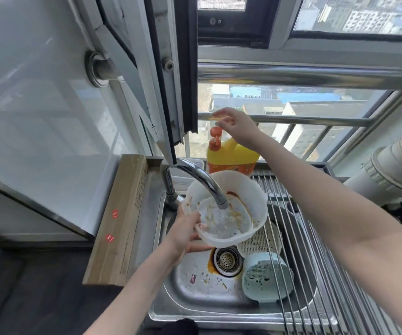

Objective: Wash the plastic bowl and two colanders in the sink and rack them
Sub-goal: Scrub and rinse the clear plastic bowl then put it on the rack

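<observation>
Nearest my camera, my two bare forearms reach in from the bottom edge, one on each side. Only the head view is available to me. My left hand (184,232) grips the near rim of the white bowl (229,209), fingers curled over the edge, holding it tilted under the faucet (196,181). Water runs from the spout into the bowl, which carries brown sauce streaks and pale food scraps. The bowl hangs above the sink (190,296), not resting on its floor.

Below the bowl, a white colander (259,243) lies in the sink just right of the drain (227,261), partly hidden by the bowl. Touching it on the near side is a pale blue colander (266,279), lying against the sink's right wall. Brown residue rings the drain, and scraps dot the sink floor.

My right hand (236,125) is raised above the orange pump (215,135) of the yellow soap bottle (232,154), which stands behind the sink by the window. The fingers are loosely bent and hold nothing; I cannot tell whether a fingertip touches the pump.

A roll-up rack (299,238) of metal rods covers the right part of the sink, with nothing on it. A cardboard box (120,218) lies along the sink's left edge.
</observation>
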### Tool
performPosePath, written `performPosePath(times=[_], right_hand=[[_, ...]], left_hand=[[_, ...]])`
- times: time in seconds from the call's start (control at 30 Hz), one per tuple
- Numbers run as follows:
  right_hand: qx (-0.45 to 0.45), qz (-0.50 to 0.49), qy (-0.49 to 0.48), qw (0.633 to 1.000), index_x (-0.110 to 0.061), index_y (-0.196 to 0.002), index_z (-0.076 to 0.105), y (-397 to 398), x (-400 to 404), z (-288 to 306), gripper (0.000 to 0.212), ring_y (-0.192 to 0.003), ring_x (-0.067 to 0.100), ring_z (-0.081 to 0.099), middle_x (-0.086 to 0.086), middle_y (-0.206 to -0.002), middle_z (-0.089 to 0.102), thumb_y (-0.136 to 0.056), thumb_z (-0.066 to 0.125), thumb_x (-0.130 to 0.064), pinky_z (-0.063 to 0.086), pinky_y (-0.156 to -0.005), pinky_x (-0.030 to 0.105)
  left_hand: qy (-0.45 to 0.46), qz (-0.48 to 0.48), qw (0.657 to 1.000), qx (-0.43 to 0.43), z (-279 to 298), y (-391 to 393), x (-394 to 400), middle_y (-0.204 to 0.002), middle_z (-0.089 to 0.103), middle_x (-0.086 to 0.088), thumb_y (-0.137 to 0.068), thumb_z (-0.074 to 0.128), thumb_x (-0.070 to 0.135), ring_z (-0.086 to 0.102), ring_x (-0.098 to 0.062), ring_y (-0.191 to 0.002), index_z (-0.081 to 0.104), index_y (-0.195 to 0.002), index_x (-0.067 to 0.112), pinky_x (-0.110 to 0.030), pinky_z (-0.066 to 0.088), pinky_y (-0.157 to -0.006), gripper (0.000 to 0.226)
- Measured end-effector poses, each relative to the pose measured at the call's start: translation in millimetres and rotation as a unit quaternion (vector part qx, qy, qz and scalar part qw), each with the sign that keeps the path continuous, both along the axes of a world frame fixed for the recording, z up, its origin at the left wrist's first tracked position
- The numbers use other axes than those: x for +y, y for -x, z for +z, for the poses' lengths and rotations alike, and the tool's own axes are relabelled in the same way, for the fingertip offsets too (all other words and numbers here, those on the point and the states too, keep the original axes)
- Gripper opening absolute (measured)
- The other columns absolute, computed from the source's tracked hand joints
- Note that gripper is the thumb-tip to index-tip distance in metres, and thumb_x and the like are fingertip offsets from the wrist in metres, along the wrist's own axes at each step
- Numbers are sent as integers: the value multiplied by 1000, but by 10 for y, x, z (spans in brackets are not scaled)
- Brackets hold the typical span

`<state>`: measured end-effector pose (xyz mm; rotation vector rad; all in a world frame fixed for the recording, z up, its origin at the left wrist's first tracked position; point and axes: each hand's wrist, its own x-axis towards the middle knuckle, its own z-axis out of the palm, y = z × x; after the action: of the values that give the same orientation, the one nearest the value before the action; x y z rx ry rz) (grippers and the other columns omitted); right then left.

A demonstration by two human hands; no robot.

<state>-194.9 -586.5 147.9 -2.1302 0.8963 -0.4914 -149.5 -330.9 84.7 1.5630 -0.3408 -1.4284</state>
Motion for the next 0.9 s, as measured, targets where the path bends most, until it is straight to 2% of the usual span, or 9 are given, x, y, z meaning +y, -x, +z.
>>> performPosePath(times=[0.1, 0.2, 0.37, 0.47, 0.53, 0.63, 0.73, 0.8, 0.9], right_hand=[[-138, -76, 61, 986, -13, -118, 56, 131, 144, 114, 22, -91, 15, 65, 2, -95, 67, -97, 49, -16, 54, -85, 31], [-221, -78, 104, 967, -9, -113, 53, 422, 497, 108, 18, -76, 13, 66, -4, -79, 64, -97, 48, -16, 55, -71, 23], [-109, -61, -9, 992, -14, -95, 56, 677, 989, -463, 12, -56, 3, 61, 1, -71, 64, -99, 47, -19, 52, -54, 20], [-44, -63, -90, 993, -16, -87, 59, 682, 1243, -869, 17, -56, 4, 59, 1, -70, 62, -98, 47, -21, 56, -58, 29], [3, -39, -85, 996, -18, -88, 62, 730, 1494, -1117, 17, -63, 11, 62, 0, -72, 65, -96, 48, -25, 57, -65, 38], [114, 92, 24, 989, -18, -92, 63, 842, 1857, -1378, 22, -77, 14, 62, -3, -84, 67, -94, 46, -31, 52, -72, 41], [221, 167, 46, 960, -22, -125, 55, 884, 1987, -1548, 33, -111, 17, 57, -3, -124, 60, -94, 43, -25, 48, -91, 37], [223, 156, 26, 962, -22, -136, 48, 891, 1959, -1595, 46, -122, 18, 51, -2, -137, 53, -92, 40, -9, 43, -101, 36], [151, 106, 14, 983, -19, -129, 56, 908, 1907, -1544, 49, -116, 17, 57, 2, -126, 62, -88, 41, 2, 45, -98, 32]], left_hand=[[-17, -3, 1000, 6, -166, 49, 163, -120, 62, -12, -85, 49, 25, 69, -27, -92, 39, -136, 29, -36, 58, -59, 52], [-36, 5, 999, 2, -311, 65, 366, -118, 61, -8, -85, 49, 16, 68, -22, -84, 39, -136, 31, -43, 60, -64, 54], [-65, 0, 996, -56, -463, 98, 610, -127, 52, 0, -84, 46, 2, 57, -24, -107, 31, -138, 42, -38, 59, -61, 68], [-80, 12, 993, -83, -518, 104, 701, -130, 42, 6, -89, 46, 4, 52, -17, -104, 25, -143, 40, -46, 58, -77, 68], [-91, 26, 991, -93, -549, 91, 750, -128, 42, 5, -91, 48, 7, 52, -19, -104, 21, -145, 39, -50, 56, -81, 69], [-101, 48, 989, -101, -590, 80, 790, -122, 47, 2, -89, 49, 8, 52, -25, -108, 24, -144, 38, -52, 58, -75, 67], [-122, 34, 981, -145, -650, 74, 813, -122, 52, 1, -83, 53, 18, 56, -25, -104, 23, -141, 42, -50, 59, -75, 70], [-131, 1, 972, -193, -693, 75, 826, -126, 54, -2, -76, 54, 23, 59, -24, -101, 20, -139, 47, -47, 57, -81, 75], [-130, -27, 959, -249, -758, 77, 842, -136, 49, -3, -77, 54, 19, 55, -28, -113, 14, -144, 43, -44, 50, -94, 81]])
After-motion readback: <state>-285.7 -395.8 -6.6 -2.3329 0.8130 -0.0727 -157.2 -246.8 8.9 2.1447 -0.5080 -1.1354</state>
